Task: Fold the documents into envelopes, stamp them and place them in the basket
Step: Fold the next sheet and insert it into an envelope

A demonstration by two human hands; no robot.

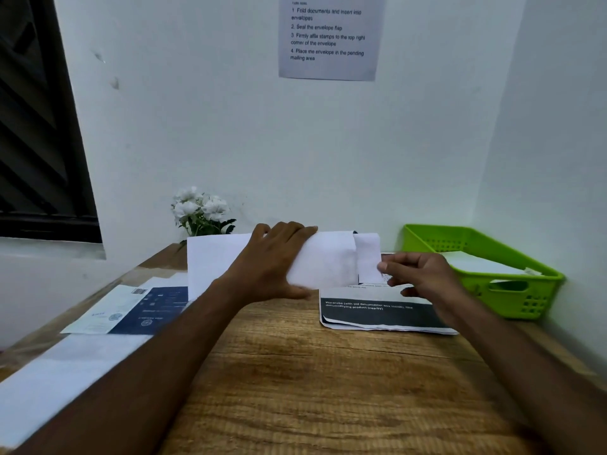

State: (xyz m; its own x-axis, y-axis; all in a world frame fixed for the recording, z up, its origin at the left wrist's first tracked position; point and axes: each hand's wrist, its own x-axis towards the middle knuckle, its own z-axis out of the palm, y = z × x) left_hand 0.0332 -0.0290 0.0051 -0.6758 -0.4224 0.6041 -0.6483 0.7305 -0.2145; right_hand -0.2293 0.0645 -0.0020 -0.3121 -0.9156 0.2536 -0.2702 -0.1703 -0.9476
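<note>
My left hand [276,261] grips a white envelope [216,261] held upright above the wooden table [312,382], fingers over its top edge and thumb under it. A folded white document [368,257] sticks out of the envelope's right end. My right hand [417,274] pinches that document's lower right edge between thumb and fingers. A green plastic basket [512,290] stands at the right against the wall, with white envelopes [476,266] lying in it.
A stack of printed documents [377,315] with a dark band lies below my hands. A blue and white sheet [131,310] and plain white paper [59,376] lie at the left. White flowers [200,208] stand at the wall; an instruction sheet [328,37] hangs above.
</note>
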